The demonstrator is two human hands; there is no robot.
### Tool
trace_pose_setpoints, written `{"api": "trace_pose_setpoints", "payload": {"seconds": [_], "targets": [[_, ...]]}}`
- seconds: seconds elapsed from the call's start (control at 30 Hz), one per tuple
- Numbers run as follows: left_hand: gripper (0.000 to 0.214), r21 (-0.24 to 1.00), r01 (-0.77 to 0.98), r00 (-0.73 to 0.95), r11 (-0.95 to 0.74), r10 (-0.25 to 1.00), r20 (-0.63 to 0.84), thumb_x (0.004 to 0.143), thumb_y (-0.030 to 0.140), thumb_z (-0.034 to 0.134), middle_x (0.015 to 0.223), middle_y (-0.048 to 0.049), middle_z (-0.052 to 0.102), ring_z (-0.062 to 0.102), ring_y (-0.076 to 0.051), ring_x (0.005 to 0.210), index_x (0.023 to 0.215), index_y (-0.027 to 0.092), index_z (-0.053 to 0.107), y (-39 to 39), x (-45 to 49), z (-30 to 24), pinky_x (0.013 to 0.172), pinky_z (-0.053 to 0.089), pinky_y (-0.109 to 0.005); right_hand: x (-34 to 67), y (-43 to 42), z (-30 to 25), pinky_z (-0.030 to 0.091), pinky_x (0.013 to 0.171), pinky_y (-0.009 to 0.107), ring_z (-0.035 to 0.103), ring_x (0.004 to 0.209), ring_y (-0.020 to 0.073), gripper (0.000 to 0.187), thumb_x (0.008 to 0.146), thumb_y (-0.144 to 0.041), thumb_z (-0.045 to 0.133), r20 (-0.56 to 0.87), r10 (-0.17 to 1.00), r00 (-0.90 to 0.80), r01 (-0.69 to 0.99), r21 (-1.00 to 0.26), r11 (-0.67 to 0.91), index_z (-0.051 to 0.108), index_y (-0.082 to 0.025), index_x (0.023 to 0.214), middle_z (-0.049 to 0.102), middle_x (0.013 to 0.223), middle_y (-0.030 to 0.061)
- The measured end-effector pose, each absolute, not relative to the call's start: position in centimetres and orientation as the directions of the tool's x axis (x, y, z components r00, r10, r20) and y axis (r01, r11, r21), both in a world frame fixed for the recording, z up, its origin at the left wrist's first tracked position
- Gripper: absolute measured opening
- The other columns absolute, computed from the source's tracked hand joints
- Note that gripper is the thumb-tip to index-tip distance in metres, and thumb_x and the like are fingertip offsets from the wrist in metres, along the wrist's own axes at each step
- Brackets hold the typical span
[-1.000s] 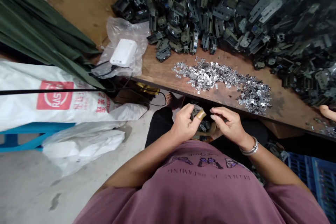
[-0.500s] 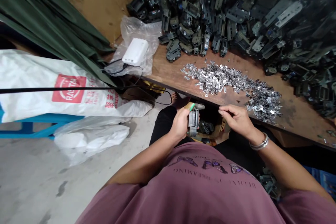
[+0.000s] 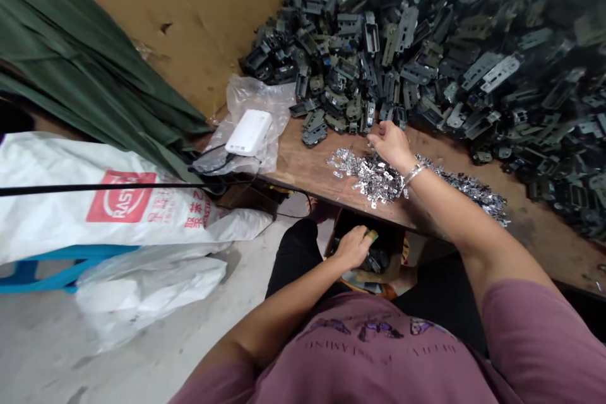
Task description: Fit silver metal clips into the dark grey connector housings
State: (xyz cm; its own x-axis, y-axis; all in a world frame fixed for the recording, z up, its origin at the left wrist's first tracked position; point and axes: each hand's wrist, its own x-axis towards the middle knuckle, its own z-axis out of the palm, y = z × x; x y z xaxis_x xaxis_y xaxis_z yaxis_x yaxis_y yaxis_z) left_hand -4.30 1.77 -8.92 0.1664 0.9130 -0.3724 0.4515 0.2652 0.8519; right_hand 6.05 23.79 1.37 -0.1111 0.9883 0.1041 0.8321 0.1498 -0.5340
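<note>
A right hand was stretched across a wooden table, its fingers loosely curved and lowered to the upper edge of a heap of silver metal clips; whether a clip was pinched could not be told. A silver bangle was worn at that wrist. Just beyond those fingers, a mound of dark metal brackets was piled along the table. Well below them, a left hand was held over a cardboard box, its fingers curled toward dark brackets inside, one fingertip capped with a tan and green cot; any grip was hidden. Left of the right fingers, a white power bank was laid on a clear plastic bag. Farther left, a green tarpaulin was draped beside a white woven sack above a concrete floor.
</note>
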Motion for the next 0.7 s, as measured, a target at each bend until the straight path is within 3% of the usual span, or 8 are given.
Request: {"api": "trace_pose_setpoints", "payload": {"seconds": [0.1,0.2,0.27,0.33,0.43,0.53,0.63,0.7], "targets": [[0.038,0.828,0.515,0.178,0.22,0.918,-0.354,0.078,0.057,0.06,0.098,-0.0088,0.058,0.057,-0.029,0.098,0.087,0.02,0.055,1.7,-3.7,-8.4,0.086,0.043,-0.039,4.2,27.1,0.4,0.048,0.094,0.04,0.063,0.112,0.0306,0.058,0.085,-0.037,0.064,0.046,0.999,-0.022,0.829,-0.557,0.044,0.049,-0.007,0.132,0.066,0.12,0.0188],[0.042,0.859,0.489,0.255,0.151,0.917,-0.307,0.077,0.06,0.062,0.096,-0.0089,0.059,0.059,-0.028,0.093,0.086,0.019,0.058,1.5,-3.9,-7.5,0.083,0.045,-0.039,3.6,28.6,0.1,0.049,0.09,0.037,0.064,0.107,0.0296,0.037,0.084,-0.028,0.062,0.026,1.0,0.007,0.83,-0.558,0.009,0.06,-0.011,0.117,0.07,0.112,0.0162],[0.041,0.921,0.338,0.305,0.193,0.904,-0.301,0.08,0.06,0.059,0.082,-0.0057,0.06,0.059,-0.023,0.079,0.077,0.018,0.059,1.4,-4.6,-6.8,0.073,0.046,-0.034,4.2,28.3,0.6,0.05,0.084,0.035,0.066,0.099,0.0283,0.024,0.082,-0.021,0.057,0.043,0.999,0.013,0.807,-0.591,0.015,0.065,-0.014,0.103,0.072,0.102,0.0144],[0.048,0.948,0.089,0.319,0.305,0.893,-0.318,0.08,0.064,0.057,0.07,-0.0046,0.06,0.058,-0.019,0.07,0.073,0.017,0.062,1.4,-5.6,-6.1,0.064,0.044,-0.029,5.4,26.6,1.4,0.051,0.074,0.032,0.067,0.087,0.0245,0.022,0.081,-0.02,0.053,0.038,0.999,0.002,0.691,-0.722,0.026,0.066,-0.014,0.098,0.072,0.093,0.0121],[0.056,0.874,-0.282,0.241,0.395,0.911,-0.334,0.076,0.069,0.061,0.082,-0.0108,0.068,0.061,-0.019,0.076,0.082,0.014,0.067,1.4,-7.0,-4.6,0.061,0.044,-0.027,7.8,21.3,2.7,0.046,0.053,0.025,0.063,0.066,0.0168,0.027,0.08,-0.027,0.051,-0.092,0.983,-0.157,0.296,-0.954,-0.042,0.064,-0.015,0.101,0.07,0.085,0.0078],[0.065,0.809,-0.478,0.214,0.342,0.939,-0.27,0.064,0.067,0.075,0.115,-0.0141,0.068,0.062,-0.023,0.1,0.105,0.017,0.068,1.4,-7.3,-3.2,0.077,0.05,-0.03,9.6,13.5,2.8,0.043,0.045,0.024,0.056,0.051,0.0134,0.029,0.077,-0.034,0.053,-0.307,0.865,-0.396,-0.005,-0.942,-0.336,0.063,-0.017,0.098,0.067,0.075,0.0045],[0.076,0.775,-0.507,0.353,0.376,0.911,-0.211,0.049,0.061,0.087,0.111,-0.0111,0.069,0.062,-0.027,0.108,0.111,0.02,0.068,1.2,-6.6,-2.3,0.082,0.052,-0.032,10.7,6.3,1.9,0.043,0.041,0.024,0.052,0.043,0.0123,0.031,0.077,-0.038,0.055,-0.433,0.693,-0.576,-0.065,-0.821,-0.568,0.063,-0.017,0.098,0.065,0.065,0.0023],[0.072,0.769,-0.475,0.421,0.428,0.878,-0.229,0.045,0.055,0.09,0.099,-0.0097,0.072,0.066,-0.028,0.101,0.104,0.019,0.069,1.0,-5.8,-2.0,0.076,0.053,-0.032,12.0,3.1,1.3,0.04,0.039,0.023,0.05,0.041,0.0115,0.033,0.084,-0.045,0.051,-0.435,0.669,-0.603,-0.002,-0.838,-0.546,0.063,-0.016,0.092,0.065,0.063,0.0027]]}}
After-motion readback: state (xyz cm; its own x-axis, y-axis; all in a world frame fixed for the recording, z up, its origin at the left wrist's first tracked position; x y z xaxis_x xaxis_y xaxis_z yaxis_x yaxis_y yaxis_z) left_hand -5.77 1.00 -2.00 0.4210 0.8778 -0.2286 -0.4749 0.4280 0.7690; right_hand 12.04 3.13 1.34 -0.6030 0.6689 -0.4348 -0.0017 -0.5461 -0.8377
